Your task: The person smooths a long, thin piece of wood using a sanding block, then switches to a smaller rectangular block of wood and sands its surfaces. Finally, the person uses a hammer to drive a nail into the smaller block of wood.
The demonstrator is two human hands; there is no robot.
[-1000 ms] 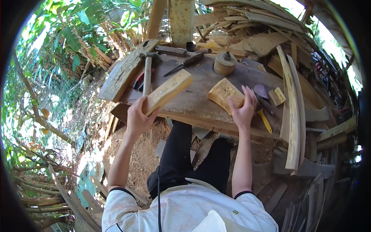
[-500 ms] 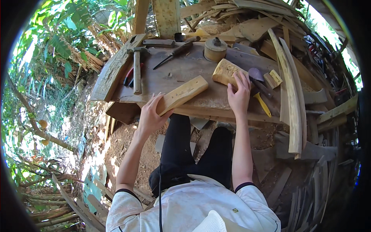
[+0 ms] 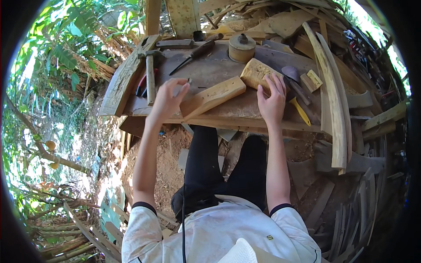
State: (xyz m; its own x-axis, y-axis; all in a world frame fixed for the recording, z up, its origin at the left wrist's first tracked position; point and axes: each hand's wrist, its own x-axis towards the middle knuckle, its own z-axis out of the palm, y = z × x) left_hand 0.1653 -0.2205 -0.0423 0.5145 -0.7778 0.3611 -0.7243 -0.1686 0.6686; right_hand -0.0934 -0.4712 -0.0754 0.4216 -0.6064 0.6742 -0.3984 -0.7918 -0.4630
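A long, light wooden block (image 3: pixel 215 97) lies slantwise at the bench's near edge. Its right end reaches the corner of a second, shorter wooden block (image 3: pixel 254 73) with a rough, chipped top; I cannot tell if they touch. My left hand (image 3: pixel 168 98) is raised just left of the long block, thumb and fingers apart, with nothing in it. On the right end of the shorter block, my right hand (image 3: pixel 272 98) has its fingers over the top and its thumb at the near side. A hammer (image 3: pixel 150 81) lies beyond my left hand.
The wooden bench (image 3: pixel 210 61) also carries a dark pointed tool (image 3: pixel 193 55), a round lidded pot (image 3: pixel 241 49), a yellow-handled tool (image 3: pixel 300 111), a purple-grey rounded piece (image 3: pixel 290 73) and a small wood block (image 3: pixel 311 80). Long curved boards (image 3: pixel 335 109) lean at the right.
My left hand has let go of the long block and lifted away to the left. The block has shifted right, toward the shorter one. My right hand stays on the shorter block.
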